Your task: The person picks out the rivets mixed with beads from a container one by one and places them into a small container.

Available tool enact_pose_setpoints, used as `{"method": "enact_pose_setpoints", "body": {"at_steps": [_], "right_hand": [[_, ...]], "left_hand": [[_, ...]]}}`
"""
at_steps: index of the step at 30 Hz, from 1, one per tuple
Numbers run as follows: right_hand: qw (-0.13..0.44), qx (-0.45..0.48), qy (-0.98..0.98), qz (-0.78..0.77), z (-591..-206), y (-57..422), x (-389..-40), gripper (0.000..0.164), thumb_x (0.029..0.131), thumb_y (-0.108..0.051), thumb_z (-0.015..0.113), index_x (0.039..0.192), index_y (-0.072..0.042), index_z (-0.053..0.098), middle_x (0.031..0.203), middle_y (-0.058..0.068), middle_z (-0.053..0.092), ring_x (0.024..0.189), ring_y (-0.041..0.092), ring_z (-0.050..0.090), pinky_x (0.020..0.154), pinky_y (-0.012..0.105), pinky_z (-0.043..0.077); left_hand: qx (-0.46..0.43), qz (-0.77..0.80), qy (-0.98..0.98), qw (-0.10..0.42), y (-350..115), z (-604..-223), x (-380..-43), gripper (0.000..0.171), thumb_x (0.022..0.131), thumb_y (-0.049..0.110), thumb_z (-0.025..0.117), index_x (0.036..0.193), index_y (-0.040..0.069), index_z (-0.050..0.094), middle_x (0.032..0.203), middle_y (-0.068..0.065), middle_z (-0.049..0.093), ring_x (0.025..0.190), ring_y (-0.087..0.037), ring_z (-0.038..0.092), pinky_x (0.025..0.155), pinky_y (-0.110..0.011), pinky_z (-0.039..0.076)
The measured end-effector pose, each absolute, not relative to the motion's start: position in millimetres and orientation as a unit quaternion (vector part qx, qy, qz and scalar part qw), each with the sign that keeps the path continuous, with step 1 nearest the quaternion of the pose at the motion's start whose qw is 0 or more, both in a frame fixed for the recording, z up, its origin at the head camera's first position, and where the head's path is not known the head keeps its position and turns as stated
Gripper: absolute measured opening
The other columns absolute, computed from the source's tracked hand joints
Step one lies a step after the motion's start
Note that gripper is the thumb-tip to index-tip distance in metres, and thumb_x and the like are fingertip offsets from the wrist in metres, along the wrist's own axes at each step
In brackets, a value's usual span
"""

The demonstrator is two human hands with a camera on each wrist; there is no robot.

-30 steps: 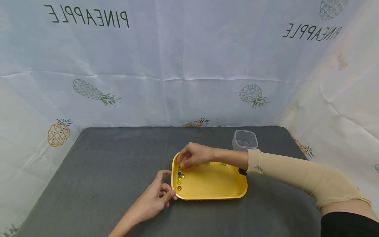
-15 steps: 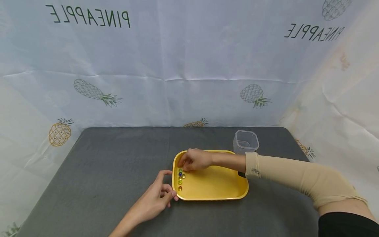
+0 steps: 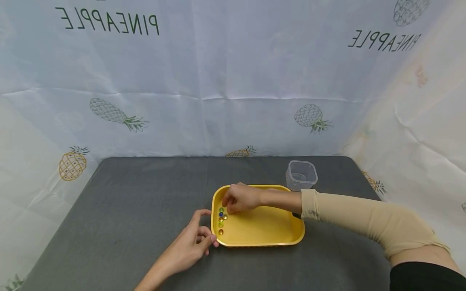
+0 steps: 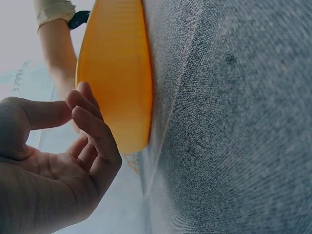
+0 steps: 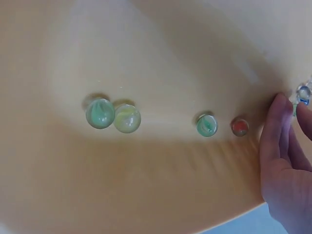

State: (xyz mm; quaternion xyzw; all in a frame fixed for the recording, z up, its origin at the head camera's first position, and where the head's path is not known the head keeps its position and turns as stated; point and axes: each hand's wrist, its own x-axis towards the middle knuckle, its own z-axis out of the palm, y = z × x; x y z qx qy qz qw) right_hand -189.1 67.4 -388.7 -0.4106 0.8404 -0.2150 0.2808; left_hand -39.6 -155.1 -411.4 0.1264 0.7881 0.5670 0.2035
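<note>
A shallow yellow tray stands on the grey table. My left hand is at its front left corner, thumb on the rim, fingers bent against the outer wall. In the left wrist view, thumb and fingers meet by the tray edge. My right hand reaches into the tray's far left part with fingertips pointing down. Beside them, a short column of glass marbles, including a blue marble and an amber marble, runs along the left wall. Whether the right fingertips pinch a marble, I cannot tell.
Along the tray's far wall lie two green marbles, a yellowish marble and a red marble, seen in the right wrist view. A clear plastic box stands behind the tray's right end. A pineapple-print curtain hangs behind the table.
My right hand has come slightly nearer and to the right, lower into the tray, uncovering more of its far left corner. My left hand has stayed at the tray corner.
</note>
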Motion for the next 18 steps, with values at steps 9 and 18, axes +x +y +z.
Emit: {"method": "enact_pose_setpoints", "body": {"at_steps": [9,18], "right_hand": [[0.266,-0.412,0.843,-0.219,-388.7,73.2,-188.4,0.025,0.098,-0.004,0.077,0.122,0.004,0.076,0.103,0.01,0.083,0.083,0.002,0.071,0.077,0.016,0.057],[0.279,-0.401,0.849,-0.201,-384.1,76.8,-187.9,0.02,0.097,-0.003,0.077,0.117,0.001,0.08,0.102,0.01,0.083,0.082,0.003,0.071,0.078,0.017,0.059]], "left_hand": [[0.121,0.565,0.789,0.209,-154.3,-411.4,-40.3,0.062,0.111,0.01,0.061,0.16,0.0,0.023,0.097,-0.008,0.076,0.069,-0.016,0.062,0.061,-0.027,0.05],[0.12,0.565,0.79,0.206,-154.7,-412.0,-40.3,0.062,0.111,0.009,0.06,0.16,0.0,0.023,0.098,-0.009,0.076,0.069,-0.016,0.062,0.062,-0.027,0.05]]}}
